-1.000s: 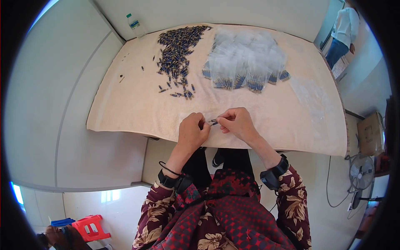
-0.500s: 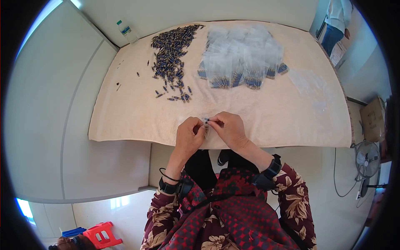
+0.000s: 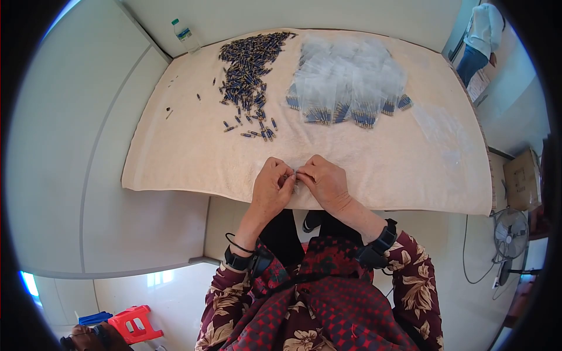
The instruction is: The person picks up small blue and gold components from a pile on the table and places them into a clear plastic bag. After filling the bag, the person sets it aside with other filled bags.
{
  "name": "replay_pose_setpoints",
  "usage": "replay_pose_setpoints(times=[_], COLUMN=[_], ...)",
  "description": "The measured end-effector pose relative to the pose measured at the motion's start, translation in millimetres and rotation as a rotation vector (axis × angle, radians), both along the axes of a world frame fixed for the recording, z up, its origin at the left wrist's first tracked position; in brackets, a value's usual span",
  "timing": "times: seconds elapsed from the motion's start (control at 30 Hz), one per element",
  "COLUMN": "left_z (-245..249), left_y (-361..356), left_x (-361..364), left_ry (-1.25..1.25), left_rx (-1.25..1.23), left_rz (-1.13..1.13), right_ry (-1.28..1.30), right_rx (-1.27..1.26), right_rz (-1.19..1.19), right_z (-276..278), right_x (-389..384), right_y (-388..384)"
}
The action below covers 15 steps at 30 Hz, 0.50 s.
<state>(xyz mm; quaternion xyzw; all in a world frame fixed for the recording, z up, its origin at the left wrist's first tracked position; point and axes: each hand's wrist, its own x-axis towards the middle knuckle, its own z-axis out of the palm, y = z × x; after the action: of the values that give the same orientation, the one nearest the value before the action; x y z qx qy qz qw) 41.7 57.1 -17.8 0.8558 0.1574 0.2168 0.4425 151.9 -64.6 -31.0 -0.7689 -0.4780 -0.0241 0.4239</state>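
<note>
On the near side of the pile of blue pieces (image 3: 244, 70), the left hand (image 3: 273, 181) and right hand (image 3: 325, 181) have met, fingertips pinching a clear bag (image 3: 296, 182), previously visible pieces now hidden, presumably inside.

No text can be read (bottle label (image 3: 184, 33) included).

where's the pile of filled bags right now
In the head view, the pile of filled bags lies on the far part of the cloth, just right of the loose parts.
</note>
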Motion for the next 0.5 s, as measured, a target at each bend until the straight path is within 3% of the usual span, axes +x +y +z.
replay_pose_setpoints(times=[0.33, 0.5], left_z=[-3, -15], left_y=[-7, -2], left_x=[-7, -15], left_ry=[-0.045, -0.270], left_rx=[-0.099, -0.002], left_rz=[0.050, 0.152], right_ry=[0.040, 0.091], right_rx=[-0.037, 0.003], right_rz=[0.056, 0.077], right_z=[-1, -3], right_x=[5, 8], right_y=[-2, -2])
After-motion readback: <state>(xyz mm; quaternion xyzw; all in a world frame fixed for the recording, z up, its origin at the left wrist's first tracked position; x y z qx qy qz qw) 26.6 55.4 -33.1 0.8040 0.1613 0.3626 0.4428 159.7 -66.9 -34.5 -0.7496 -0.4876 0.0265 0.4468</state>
